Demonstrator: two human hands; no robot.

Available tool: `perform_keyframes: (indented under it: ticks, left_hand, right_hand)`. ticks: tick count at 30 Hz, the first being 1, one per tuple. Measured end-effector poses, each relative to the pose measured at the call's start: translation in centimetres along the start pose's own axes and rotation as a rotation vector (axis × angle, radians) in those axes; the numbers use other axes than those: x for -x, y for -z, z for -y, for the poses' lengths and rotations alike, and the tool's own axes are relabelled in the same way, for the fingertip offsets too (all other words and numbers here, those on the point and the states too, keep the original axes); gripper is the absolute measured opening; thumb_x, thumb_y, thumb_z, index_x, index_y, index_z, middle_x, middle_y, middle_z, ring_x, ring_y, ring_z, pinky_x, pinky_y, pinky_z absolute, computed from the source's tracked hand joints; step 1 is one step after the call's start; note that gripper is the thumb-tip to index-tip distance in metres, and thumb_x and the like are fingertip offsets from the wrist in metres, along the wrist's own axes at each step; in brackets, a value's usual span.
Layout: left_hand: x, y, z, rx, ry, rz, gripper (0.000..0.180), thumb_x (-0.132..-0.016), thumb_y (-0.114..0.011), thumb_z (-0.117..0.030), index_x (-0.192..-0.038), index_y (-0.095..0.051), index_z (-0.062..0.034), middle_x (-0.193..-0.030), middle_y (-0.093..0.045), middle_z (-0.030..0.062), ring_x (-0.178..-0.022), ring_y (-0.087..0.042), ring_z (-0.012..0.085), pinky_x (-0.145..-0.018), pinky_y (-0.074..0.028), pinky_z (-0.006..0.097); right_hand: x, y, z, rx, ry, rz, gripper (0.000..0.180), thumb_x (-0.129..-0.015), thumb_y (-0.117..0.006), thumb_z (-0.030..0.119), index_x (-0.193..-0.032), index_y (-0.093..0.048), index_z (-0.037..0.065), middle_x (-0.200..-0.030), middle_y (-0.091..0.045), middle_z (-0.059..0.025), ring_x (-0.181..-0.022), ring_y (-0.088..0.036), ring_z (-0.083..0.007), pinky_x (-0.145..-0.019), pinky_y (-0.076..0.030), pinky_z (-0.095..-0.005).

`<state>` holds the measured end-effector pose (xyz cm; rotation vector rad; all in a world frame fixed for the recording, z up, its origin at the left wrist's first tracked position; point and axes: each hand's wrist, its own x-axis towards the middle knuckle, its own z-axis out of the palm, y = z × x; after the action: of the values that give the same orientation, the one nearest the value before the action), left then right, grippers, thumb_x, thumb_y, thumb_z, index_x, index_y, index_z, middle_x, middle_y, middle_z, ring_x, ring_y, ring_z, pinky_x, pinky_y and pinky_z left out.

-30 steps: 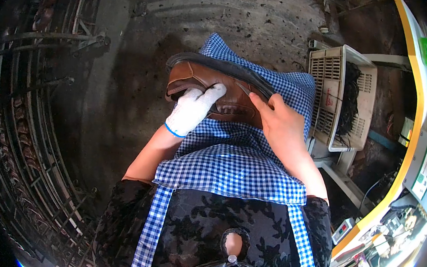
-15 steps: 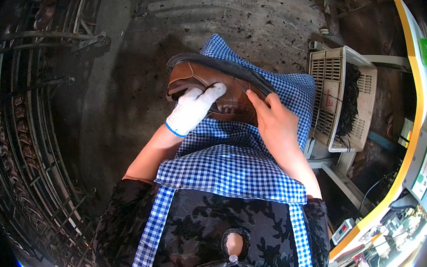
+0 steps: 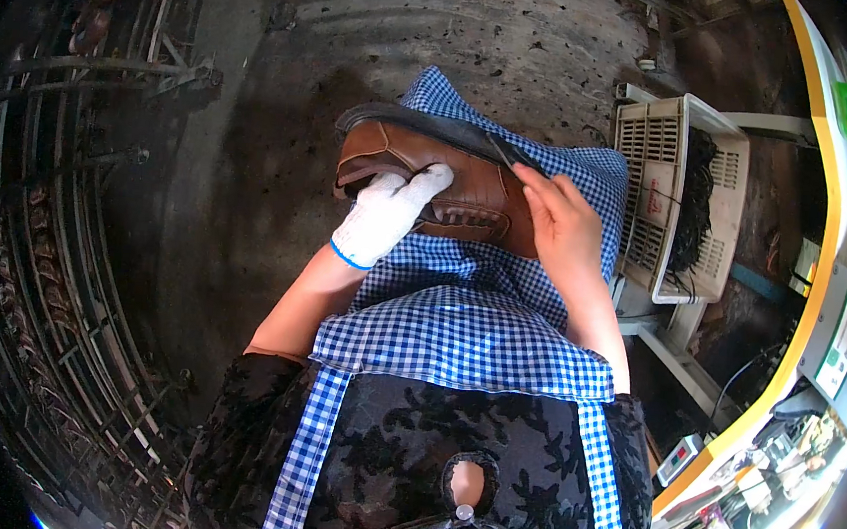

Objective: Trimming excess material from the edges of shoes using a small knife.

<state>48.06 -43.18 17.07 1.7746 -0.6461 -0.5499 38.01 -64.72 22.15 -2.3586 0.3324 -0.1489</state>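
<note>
Pinching a brown leather shoe (image 3: pixel 475 184) — likely pliant, best held at its opening — is a white-gloved left hand (image 3: pixel 384 220), the bare right hand (image 3: pixel 568 221) pinching a slim pointed tool (image 3: pixel 501 151).

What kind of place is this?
Probably a shoe workshop: there's a brown shoe in the lap, a thin tool in the right hand, and metal racks at the left.

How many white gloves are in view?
1: the white glove on the left hand, which grips the brown shoe. The right hand, holding a thin tool, is bare. Others could be hidden in dim clutter.
</note>
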Motion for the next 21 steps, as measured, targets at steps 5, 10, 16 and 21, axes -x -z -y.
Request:
perform_keyframes:
  ticks: [5,10,16,21]
  left_hand:
    - [0.2,0.1,1.1,-0.066,-0.002,-0.002,0.029,-0.089,-0.058,-0.012,-0.117,-0.058,-0.0104,-0.111,-0.061,0.0175,-0.1,-0.061,0.0318,-0.087,-0.049,0.036]
    - [-0.2,0.1,-1.3,-0.146,-0.031,-0.004,0.026,-0.091,-0.058,-0.015,-0.115,-0.059,-0.0063,-0.107,-0.063,0.0158,-0.103,-0.06,0.0266,-0.092,-0.046,0.034]
    - [-1.3,0.2,-3.3,0.159,0.298,0.07,0.028,-0.093,-0.054,-0.014,-0.12,-0.058,-0.0076,-0.121,-0.057,0.0158,-0.111,-0.057,0.0264,-0.097,-0.044,0.035]
    - [-1.5,0.1,-3.9,0.325,0.387,-0.004,0.034,-0.092,-0.055,-0.019,-0.118,-0.056,0.0034,-0.118,-0.059,0.0159,-0.111,-0.057,0.0228,-0.097,-0.044,0.034]
  right_hand:
    - [0.4,0.6,-0.6,-0.036,0.05,-0.03,0.025,-0.089,-0.06,0.011,-0.112,-0.066,0.015,-0.078,-0.055,-0.0056,-0.062,-0.058,-0.0208,-0.055,-0.047,-0.0295]
    - [0.7,1.5,0.9,0.109,0.14,0.057,0.029,-0.085,-0.063,0.008,-0.112,-0.067,0.016,-0.077,-0.053,-0.0043,-0.061,-0.057,-0.0197,-0.053,-0.046,-0.0296]
    - [-0.1,2.4,1.1,0.259,0.217,0.088,0.031,-0.081,-0.064,0.007,-0.109,-0.068,0.02,-0.074,-0.051,-0.0037,-0.058,-0.057,-0.0195,-0.051,-0.046,-0.0319]
    - [-0.4,2.7,0.9,0.237,0.236,0.109,0.031,-0.08,-0.065,0.009,-0.109,-0.069,0.02,-0.073,-0.05,-0.0035,-0.057,-0.056,-0.0189,-0.05,-0.045,-0.0313]
